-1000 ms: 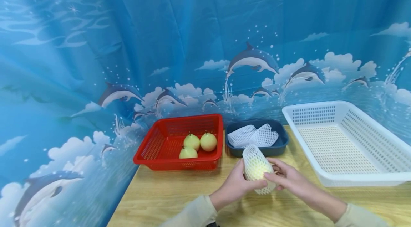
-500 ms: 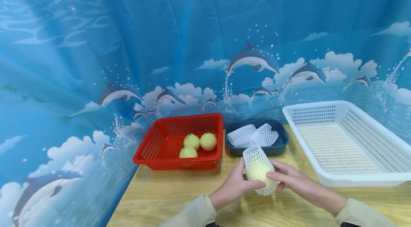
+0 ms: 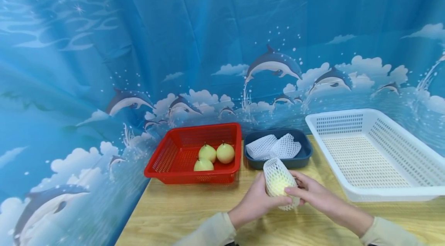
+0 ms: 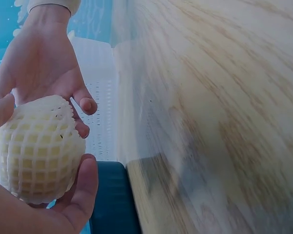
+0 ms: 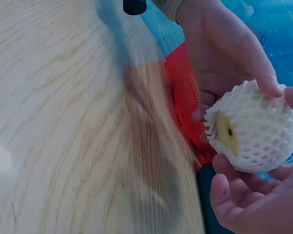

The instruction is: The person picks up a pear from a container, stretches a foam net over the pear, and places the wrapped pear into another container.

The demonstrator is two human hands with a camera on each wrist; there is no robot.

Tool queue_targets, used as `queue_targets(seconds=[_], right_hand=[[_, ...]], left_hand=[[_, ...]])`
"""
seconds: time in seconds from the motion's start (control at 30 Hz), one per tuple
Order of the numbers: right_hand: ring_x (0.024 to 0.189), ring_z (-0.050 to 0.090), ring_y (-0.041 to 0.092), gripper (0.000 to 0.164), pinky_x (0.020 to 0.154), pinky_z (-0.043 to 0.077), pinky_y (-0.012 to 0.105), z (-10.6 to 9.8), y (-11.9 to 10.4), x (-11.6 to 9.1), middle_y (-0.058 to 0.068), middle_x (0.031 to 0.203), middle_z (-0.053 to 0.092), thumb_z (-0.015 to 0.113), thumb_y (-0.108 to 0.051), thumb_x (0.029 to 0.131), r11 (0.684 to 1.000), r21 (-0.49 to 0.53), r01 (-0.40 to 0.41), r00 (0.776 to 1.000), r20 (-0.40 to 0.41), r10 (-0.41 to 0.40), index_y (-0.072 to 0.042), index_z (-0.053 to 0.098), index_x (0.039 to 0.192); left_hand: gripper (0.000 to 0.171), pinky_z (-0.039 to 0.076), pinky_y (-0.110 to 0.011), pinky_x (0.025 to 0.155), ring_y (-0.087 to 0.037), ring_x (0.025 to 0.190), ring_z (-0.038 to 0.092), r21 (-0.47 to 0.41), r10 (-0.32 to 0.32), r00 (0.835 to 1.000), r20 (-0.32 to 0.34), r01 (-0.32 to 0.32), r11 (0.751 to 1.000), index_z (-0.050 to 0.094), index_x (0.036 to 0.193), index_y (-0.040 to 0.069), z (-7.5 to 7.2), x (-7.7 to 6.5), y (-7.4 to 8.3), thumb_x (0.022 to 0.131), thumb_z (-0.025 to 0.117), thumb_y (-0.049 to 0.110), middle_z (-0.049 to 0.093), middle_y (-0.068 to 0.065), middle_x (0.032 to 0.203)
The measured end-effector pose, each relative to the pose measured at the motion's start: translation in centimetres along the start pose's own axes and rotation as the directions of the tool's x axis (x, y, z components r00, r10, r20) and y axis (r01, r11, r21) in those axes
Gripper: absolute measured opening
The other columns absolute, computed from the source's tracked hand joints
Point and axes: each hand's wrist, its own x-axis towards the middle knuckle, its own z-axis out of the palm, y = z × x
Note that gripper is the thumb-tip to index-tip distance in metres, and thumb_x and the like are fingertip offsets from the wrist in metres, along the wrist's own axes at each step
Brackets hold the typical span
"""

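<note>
A pale yellow pear (image 5: 228,131) sits inside a white foam net sleeve (image 3: 279,181), held above the table in front of the dark blue bin. My left hand (image 3: 256,199) grips the sleeved pear from the left, thumb across its near side. From the right, my right hand (image 3: 311,192) holds it with the thumb on the netting and fingers behind. The sleeve's far end extends past the fruit as a loose tube. In the right wrist view the pear's bottom shows through the sleeve's open end; in the left wrist view the netting is stretched over the rest.
At left stands a red basket (image 3: 194,178) with three pears (image 3: 225,153) in it. Behind the hands, a dark blue bin (image 3: 301,161) holds white foam net sleeves (image 3: 272,146). A large white basket (image 3: 368,194) stands at right. A dolphin-print curtain (image 3: 222,45) hangs behind the wooden table (image 3: 180,207).
Both hands keep hold of the sleeved pear in nearly the same place. Their thumbs and fingers have shifted slightly on the netting. The baskets and bin have not moved.
</note>
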Motion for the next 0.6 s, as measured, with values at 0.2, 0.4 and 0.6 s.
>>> queue_targets(seconds=[0.2, 0.4, 0.6], right_hand=[[0.087, 0.063, 0.01, 0.061, 0.067, 0.051, 0.03, -0.38, 0.18, -0.02, 0.012, 0.115, 0.065, 0.051, -0.024, 0.105, 1.0, -0.013, 0.011, 1.0, -0.001, -0.011, 0.006, 0.028, 0.153], [0.097, 0.063, 0.006, 0.059, 0.07, 0.053, 0.032, -0.83, 0.24, -0.06, 0.019, 0.13, 0.061, 0.045, -0.029, 0.107, 0.999, -0.04, -0.009, 1.0, -0.001, 0.009, 0.004, 0.031, 0.154], [0.09, 0.062, 0.008, 0.055, 0.071, 0.054, 0.031, -0.7, 0.18, -0.11, 0.013, 0.121, 0.065, 0.046, -0.026, 0.107, 0.999, -0.027, 0.038, 0.999, -0.007, -0.039, 0.007, 0.036, 0.15]], left_hand=[[0.064, 0.055, -0.023, 0.086, -0.006, 0.102, 0.064, -0.039, -0.021, 1.0, -0.007, 0.021, 0.999, 0.051, 0.133, 0.028, -0.01, 0.08, -0.28, 0.079, 0.085, 0.021, 0.06, 0.009, 0.119], [0.066, 0.056, -0.025, 0.087, -0.009, 0.104, 0.066, -0.132, -0.01, 1.0, 0.02, 0.013, 0.991, 0.048, 0.136, 0.023, -0.1, -0.09, -0.39, 0.08, 0.082, 0.014, 0.062, 0.006, 0.121], [0.069, 0.056, -0.026, 0.089, -0.011, 0.106, 0.065, -0.17, -0.01, 1.0, 0.027, 0.015, 0.985, 0.045, 0.139, 0.019, -0.09, -0.16, -0.34, 0.081, 0.08, 0.009, 0.061, 0.001, 0.124]])
